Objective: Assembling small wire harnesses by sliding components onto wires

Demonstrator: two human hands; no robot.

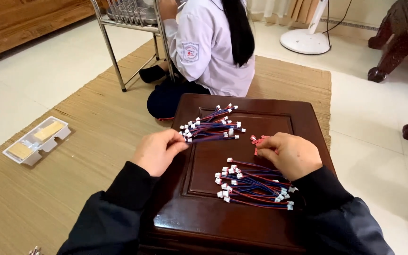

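The left hand (pixel 159 150) is pinching closed on the near end of the upper bundle of red-and-blue wire leads (pixel 211 126), which is lying toward the far left corner of the dark wooden counter (pixel 260 120); thumb and fingertips are pressed together on the white connectors there. The right hand (pixel 291 153) is curled nearly shut around a small red piece (pixel 257 140), held just above the counter's middle, and its heel is resting on the second bundle (pixel 253 184) spread near the right edge.

The likely trouble is tangling: both bundles are lying loose and fanned out, so pulling one lead from the pinched end could be dragging its neighbours along and scattering them. The lower bundle is sitting close to the right edge under the sleeve, and a sweep of the forearm could be pushing leads off onto the woven mat (pixel 72 156). The red piece is small and mostly hidden by the fingers, so a loosening grip could be dropping it among the wires. Another person (pixel 208 47) is sitting beyond the far edge, well apart.
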